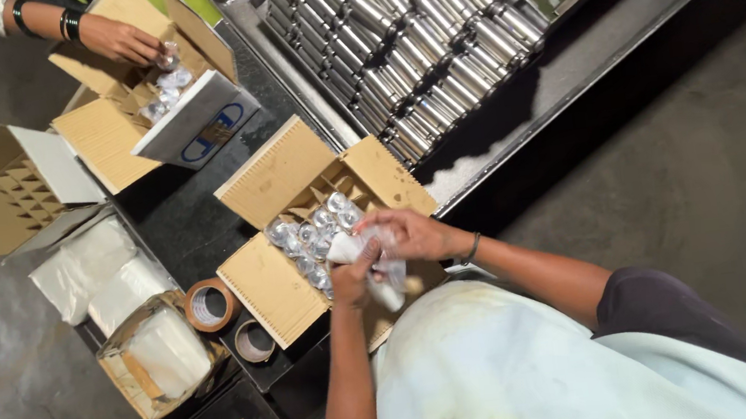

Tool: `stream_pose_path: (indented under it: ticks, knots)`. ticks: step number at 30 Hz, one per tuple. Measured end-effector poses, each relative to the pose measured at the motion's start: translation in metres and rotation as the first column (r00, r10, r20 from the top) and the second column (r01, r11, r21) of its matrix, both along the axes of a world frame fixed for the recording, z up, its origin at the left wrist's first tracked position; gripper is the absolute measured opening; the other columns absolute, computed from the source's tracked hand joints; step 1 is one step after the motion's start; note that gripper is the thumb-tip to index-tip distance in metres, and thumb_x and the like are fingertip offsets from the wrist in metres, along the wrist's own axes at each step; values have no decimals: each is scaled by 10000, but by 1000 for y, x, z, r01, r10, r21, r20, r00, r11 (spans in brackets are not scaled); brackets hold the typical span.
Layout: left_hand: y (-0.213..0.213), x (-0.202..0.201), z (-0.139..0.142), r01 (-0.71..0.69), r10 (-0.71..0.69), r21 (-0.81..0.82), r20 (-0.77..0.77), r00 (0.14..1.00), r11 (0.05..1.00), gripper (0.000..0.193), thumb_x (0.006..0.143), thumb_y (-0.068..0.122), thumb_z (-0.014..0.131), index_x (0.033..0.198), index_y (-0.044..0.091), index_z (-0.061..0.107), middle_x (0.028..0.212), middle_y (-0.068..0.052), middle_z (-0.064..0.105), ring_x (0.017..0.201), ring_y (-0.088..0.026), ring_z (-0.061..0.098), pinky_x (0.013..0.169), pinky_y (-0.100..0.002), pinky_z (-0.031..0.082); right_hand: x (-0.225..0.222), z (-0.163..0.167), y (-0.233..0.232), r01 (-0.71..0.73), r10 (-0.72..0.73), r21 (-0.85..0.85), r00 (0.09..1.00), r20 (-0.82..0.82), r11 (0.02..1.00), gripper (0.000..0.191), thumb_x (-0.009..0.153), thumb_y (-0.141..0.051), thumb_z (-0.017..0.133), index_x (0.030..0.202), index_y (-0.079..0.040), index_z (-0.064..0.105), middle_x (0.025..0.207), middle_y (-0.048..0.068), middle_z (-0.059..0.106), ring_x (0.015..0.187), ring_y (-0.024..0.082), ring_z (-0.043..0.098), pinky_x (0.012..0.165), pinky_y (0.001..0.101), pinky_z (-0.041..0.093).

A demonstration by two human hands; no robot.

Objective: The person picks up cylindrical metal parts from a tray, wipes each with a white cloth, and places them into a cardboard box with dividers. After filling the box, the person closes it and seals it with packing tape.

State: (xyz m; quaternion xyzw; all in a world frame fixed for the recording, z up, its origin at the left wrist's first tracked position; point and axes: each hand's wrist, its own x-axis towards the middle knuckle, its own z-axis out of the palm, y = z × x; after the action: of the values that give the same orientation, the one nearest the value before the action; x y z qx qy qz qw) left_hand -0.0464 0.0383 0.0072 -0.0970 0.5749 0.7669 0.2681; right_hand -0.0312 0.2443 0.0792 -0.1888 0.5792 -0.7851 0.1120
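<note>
– What is held, and by which hand?

– A clear plastic bag is gripped by both hands. The left hand is clenched around its near end, and the right hand is closed over its far side, fingers curled on the film. A thin band is worn on the right wrist.

– Where is the bag?

– It is held just above the open carton, over the near right corner of the divider grid. Whether a metal piece is already inside it cannot be told, since the film is crumpled and glare is thrown off it.

– What is seen in the carton?

– The cells on the left are filled with wrapped shiny pieces, set upright.

– How might this step be done well?

– The film should probably be pulled snug and kept twisted shut by one hand while the load is steadied by the other, so that nothing is snagged on the cardboard dividers. The piece is best kept upright and lined up with a free cell.

– And around it?

– Two tape rolls are lying to the near left. A tray of metal cylinders is placed on the far side. At far left another carton is being worked on by a co-worker's hand
</note>
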Motion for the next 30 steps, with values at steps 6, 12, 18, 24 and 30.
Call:
stream_pose_path:
  ticks: [6,12,18,24,30]
  knots:
    - [-19,-15,52,-227,-198,-718,-456,868,658,265,825,207,757,965,-16,783,678,-136,723,575,-184,699,579,-376,549,-37,2,126,669,-368,683,580,-727,-294,589,704,-207,803,1212,15,602,994,212,608,961,362,565,775,493,414]
    - [-5,-4,71,-170,-170,-683,-401,900,710,321,868,291,782,894,-28,756,642,-108,700,549,-173,627,548,-365,510,-64,-16,191,471,-588,856,637,-498,-214,590,911,-240,812,1332,69,537,1228,291,513,1092,401,535,941,506,486]
    - [5,3,75,-185,-207,-678,-455,866,712,351,926,335,742,832,-3,756,596,-101,668,507,-174,591,508,-363,461,-68,-17,189,578,-475,702,521,-709,-415,622,785,-230,877,1237,90,593,1209,280,505,1065,417,537,866,499,503]
    - [9,6,74,-190,-196,-640,-481,854,744,332,930,325,740,856,1,743,578,-110,646,494,-174,565,491,-359,437,-84,-10,228,405,-608,863,616,-501,-301,418,835,-342,820,911,61,735,893,241,666,749,347,644,702,439,529]
    - [16,-1,63,-196,-129,-615,-444,887,764,349,949,313,742,847,-19,721,606,-116,663,530,-168,576,509,-367,448,-13,-20,149,396,-423,264,904,55,880,271,957,-275,587,865,-51,708,759,25,638,627,77,554,562,227,448]
